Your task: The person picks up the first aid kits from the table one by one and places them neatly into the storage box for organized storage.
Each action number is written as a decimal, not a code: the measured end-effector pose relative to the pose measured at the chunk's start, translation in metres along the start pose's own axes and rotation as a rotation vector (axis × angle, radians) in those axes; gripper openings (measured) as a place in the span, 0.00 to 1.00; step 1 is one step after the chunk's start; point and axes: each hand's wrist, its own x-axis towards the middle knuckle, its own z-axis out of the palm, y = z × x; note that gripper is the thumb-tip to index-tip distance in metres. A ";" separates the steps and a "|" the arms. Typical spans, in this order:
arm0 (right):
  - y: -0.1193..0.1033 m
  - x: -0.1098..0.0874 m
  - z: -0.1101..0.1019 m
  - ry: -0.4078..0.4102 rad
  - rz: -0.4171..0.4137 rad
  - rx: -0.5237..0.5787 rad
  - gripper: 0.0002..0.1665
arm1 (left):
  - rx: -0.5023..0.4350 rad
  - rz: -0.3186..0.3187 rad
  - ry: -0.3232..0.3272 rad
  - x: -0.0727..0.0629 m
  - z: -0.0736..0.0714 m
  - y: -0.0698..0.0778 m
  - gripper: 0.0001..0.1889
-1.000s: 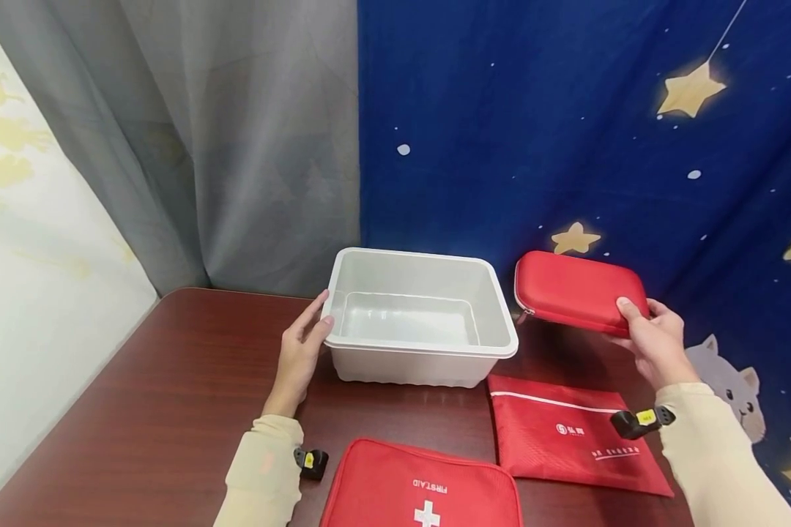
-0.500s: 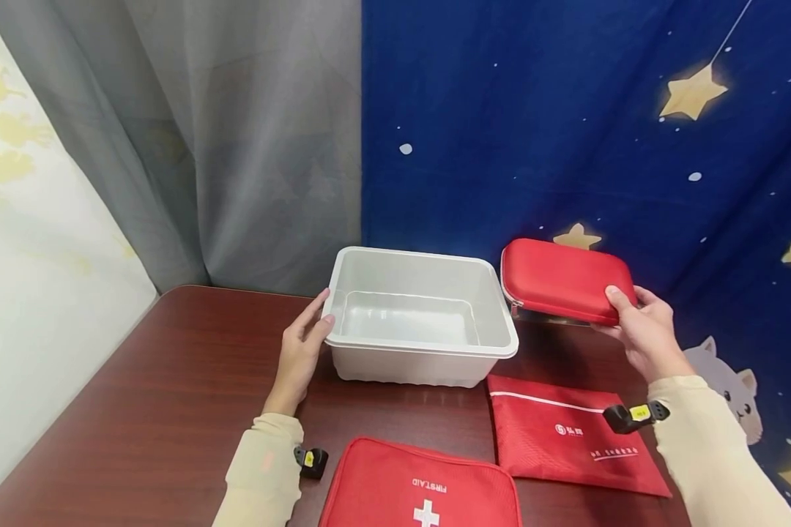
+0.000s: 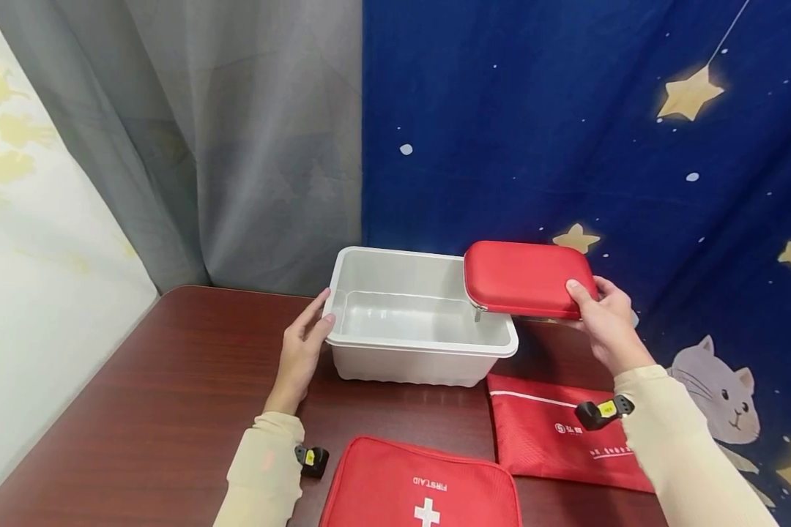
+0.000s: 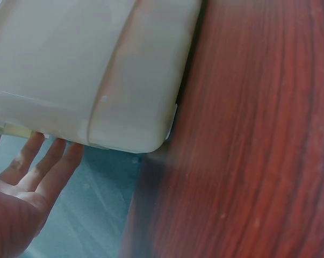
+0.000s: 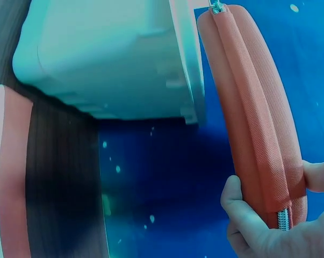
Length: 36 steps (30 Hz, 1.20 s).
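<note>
My right hand (image 3: 609,322) grips the right end of a red hard-shell zip case (image 3: 527,278), thumb on top and fingers beneath. The case is raised, and its left part overlaps the right side of a white plastic bin (image 3: 422,377) in the head view. A zipper pull hangs at the case's near left corner. In the right wrist view the case (image 5: 253,113) shows its zipped edge beside the bin's rim (image 5: 188,59). My left hand (image 3: 301,355) rests against the bin's left rim. The left wrist view shows its fingers (image 4: 59,172) fairly straight, tips at the bin's wall.
A red first-aid bag (image 3: 428,476) with a white cross lies at the table's near side. Right of it is a flat red pouch (image 3: 540,432) with a white stripe, partly under my right forearm. Grey (image 3: 270,146) and blue (image 3: 468,132) curtains hang behind the brown table (image 3: 171,410).
My right hand has carried the red case leftward, from beside the bin to over its right side. My left hand and the bin have stayed in place.
</note>
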 end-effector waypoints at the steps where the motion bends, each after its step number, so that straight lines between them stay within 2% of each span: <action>1: 0.000 -0.001 0.003 0.000 0.002 -0.020 0.47 | -0.003 0.000 -0.002 0.000 0.000 0.000 0.24; 16: 0.000 -0.009 0.058 -0.082 -0.041 -0.125 0.45 | 0.007 0.011 -0.003 0.000 0.002 0.000 0.24; 21: -0.003 -0.011 0.075 -0.075 -0.054 -0.163 0.44 | 0.017 0.011 0.002 0.000 0.001 -0.001 0.24; 32: 0.000 -0.019 0.118 -0.046 -0.117 -0.333 0.42 | 0.003 0.000 0.003 0.000 0.001 -0.001 0.24; 36: 0.001 -0.019 0.129 -0.036 -0.094 -0.388 0.42 | 0.000 0.003 -0.001 0.001 0.001 -0.001 0.24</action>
